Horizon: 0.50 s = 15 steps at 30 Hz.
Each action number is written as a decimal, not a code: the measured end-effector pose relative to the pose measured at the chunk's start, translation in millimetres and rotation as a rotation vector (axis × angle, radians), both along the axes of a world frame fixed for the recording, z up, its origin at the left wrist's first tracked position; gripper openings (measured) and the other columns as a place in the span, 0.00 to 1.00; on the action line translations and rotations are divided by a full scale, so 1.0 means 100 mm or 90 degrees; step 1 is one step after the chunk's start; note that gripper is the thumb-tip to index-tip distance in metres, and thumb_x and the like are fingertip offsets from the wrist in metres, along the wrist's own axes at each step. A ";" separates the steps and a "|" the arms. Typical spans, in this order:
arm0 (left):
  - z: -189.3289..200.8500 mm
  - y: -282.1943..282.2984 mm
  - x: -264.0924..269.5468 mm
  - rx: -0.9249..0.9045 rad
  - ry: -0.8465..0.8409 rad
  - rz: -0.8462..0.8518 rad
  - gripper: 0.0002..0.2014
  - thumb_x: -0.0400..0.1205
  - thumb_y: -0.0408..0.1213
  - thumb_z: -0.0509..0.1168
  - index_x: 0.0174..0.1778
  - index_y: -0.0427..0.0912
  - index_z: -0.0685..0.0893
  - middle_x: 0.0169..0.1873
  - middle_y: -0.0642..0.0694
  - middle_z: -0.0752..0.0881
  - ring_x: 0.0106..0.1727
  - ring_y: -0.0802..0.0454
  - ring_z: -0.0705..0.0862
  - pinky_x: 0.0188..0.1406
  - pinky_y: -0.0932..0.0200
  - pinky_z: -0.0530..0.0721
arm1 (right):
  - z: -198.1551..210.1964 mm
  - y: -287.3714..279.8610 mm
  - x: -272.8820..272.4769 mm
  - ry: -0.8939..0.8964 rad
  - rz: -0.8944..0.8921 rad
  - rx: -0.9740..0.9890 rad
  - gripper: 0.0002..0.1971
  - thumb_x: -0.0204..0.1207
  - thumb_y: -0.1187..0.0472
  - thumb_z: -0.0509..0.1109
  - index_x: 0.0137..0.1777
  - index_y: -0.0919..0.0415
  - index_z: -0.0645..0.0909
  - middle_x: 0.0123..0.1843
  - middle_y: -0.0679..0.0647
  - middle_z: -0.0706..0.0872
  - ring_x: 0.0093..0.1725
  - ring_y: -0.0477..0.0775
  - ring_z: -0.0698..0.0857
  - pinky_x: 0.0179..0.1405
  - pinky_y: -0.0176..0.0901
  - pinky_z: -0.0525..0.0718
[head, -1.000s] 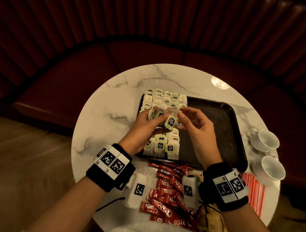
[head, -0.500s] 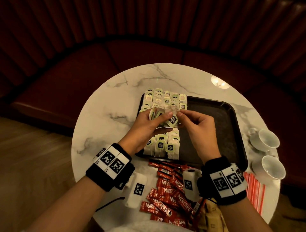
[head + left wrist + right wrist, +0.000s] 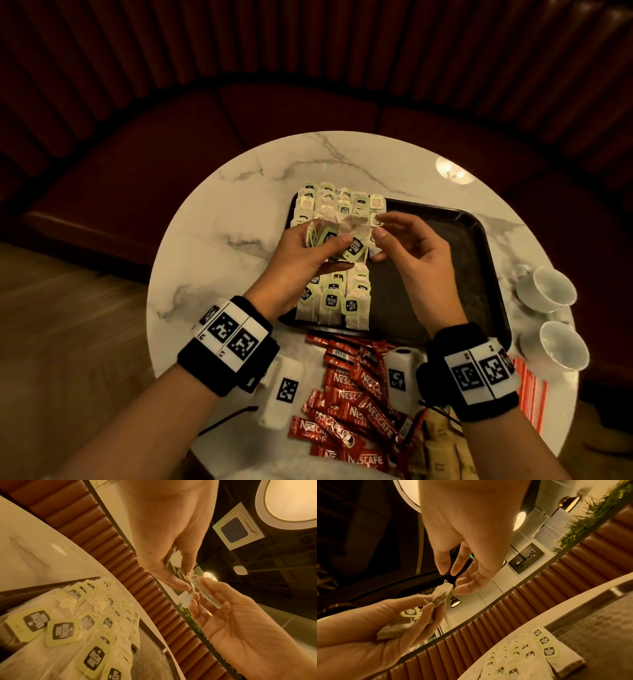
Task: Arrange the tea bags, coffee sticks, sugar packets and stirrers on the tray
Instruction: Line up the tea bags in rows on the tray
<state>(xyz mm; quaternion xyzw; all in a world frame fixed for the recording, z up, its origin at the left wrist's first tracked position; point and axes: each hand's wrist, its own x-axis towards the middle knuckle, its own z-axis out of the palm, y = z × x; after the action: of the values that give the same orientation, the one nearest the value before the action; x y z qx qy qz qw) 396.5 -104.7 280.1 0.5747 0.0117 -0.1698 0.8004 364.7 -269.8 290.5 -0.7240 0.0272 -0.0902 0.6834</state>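
A black tray (image 3: 462, 274) lies on the round marble table (image 3: 222, 212). Tea bags with green tags (image 3: 334, 301) lie in rows along the tray's left side, from front to back. My left hand (image 3: 329, 240) is raised over those rows and grips a small bundle of tea bags (image 3: 352, 228) between thumb and fingers. In the right wrist view my right hand (image 3: 453, 577) hovers just right of the bundle (image 3: 440, 595), fingers loosely spread, one fingertip at a bag's corner without pinching it. Red coffee sticks (image 3: 356, 387) lie heaped on the table in front of the tray.
Two white cups (image 3: 548, 291) stand at the table's right edge. Red-and-white striped items (image 3: 531, 394) lie near my right wrist, and brown packets (image 3: 442, 442) lie at the front edge. The tray's right half is bare. A dark red bench curves behind the table.
My right hand was pinching the bundle together with the left; its fingers have now loosened and drawn slightly right. The left hand still holds the tea bags in the same place.
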 end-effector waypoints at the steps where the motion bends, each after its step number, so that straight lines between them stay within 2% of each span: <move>1: 0.00 0.00 -0.01 0.005 -0.004 -0.002 0.13 0.81 0.27 0.69 0.60 0.29 0.84 0.50 0.38 0.91 0.47 0.49 0.91 0.42 0.59 0.89 | 0.00 0.01 0.00 0.002 0.000 -0.005 0.07 0.75 0.56 0.76 0.51 0.50 0.87 0.52 0.54 0.90 0.49 0.54 0.89 0.48 0.43 0.88; 3: 0.01 -0.02 -0.01 0.016 -0.012 -0.007 0.13 0.80 0.28 0.69 0.61 0.30 0.84 0.51 0.37 0.90 0.48 0.50 0.91 0.42 0.59 0.89 | -0.01 0.02 0.02 0.012 -0.005 -0.026 0.08 0.72 0.55 0.78 0.50 0.53 0.87 0.49 0.53 0.91 0.51 0.52 0.90 0.51 0.45 0.89; 5: 0.01 -0.03 -0.02 0.022 -0.011 -0.012 0.12 0.80 0.28 0.69 0.60 0.30 0.84 0.51 0.38 0.90 0.47 0.50 0.91 0.42 0.60 0.89 | -0.05 0.03 0.05 0.020 -0.012 -0.059 0.06 0.74 0.59 0.78 0.50 0.54 0.87 0.49 0.52 0.91 0.50 0.51 0.90 0.53 0.46 0.89; 8: 0.03 -0.03 -0.03 0.010 0.005 -0.017 0.11 0.81 0.29 0.69 0.59 0.33 0.85 0.49 0.41 0.91 0.47 0.50 0.90 0.43 0.59 0.89 | -0.08 0.03 0.06 0.014 -0.009 -0.067 0.04 0.76 0.61 0.76 0.50 0.55 0.87 0.50 0.53 0.91 0.50 0.49 0.90 0.51 0.40 0.86; 12: 0.05 0.01 -0.04 -0.065 0.065 -0.025 0.14 0.84 0.33 0.65 0.64 0.31 0.82 0.57 0.35 0.89 0.55 0.39 0.89 0.49 0.53 0.91 | 0.00 0.02 0.00 0.012 0.027 0.017 0.06 0.75 0.59 0.75 0.50 0.56 0.86 0.49 0.48 0.91 0.50 0.46 0.89 0.51 0.36 0.84; 15: 0.07 0.03 -0.03 -0.093 0.092 -0.013 0.12 0.84 0.33 0.65 0.61 0.31 0.82 0.55 0.33 0.89 0.52 0.40 0.90 0.45 0.55 0.91 | 0.07 -0.01 -0.02 0.015 0.083 0.076 0.07 0.72 0.59 0.73 0.48 0.58 0.84 0.44 0.43 0.90 0.45 0.40 0.87 0.45 0.30 0.82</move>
<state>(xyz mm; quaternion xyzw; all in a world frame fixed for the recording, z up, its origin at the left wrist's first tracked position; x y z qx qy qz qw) 394.0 -102.2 287.0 0.5013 0.0511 -0.2191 0.8355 362.3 -271.0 297.5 -0.6835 -0.0066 -0.0351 0.7291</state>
